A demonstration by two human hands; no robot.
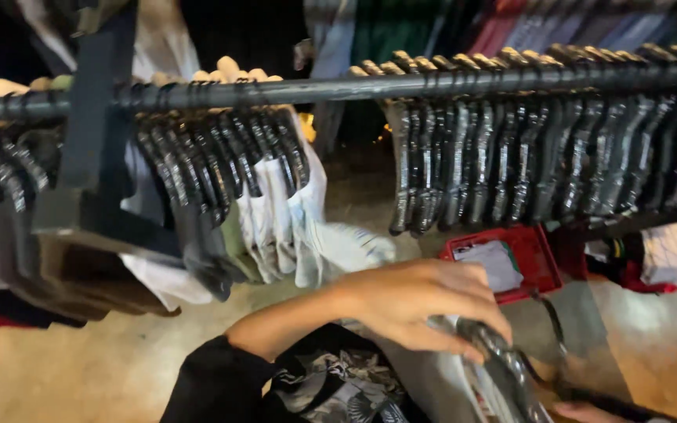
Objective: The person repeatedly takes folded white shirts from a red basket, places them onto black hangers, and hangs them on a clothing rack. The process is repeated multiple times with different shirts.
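Left hand (421,301) gripping black hanger (503,364), right hand (581,410) mostly cut off, grip unclear, garment blurred.

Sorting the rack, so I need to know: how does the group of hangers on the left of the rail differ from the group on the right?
The left group of hangers carries pale garments; the right group of hangers hangs bare. The left group is a smaller bunch; the right group spans much more of the rail. Both are dark, glossy and tightly packed on the same rail.
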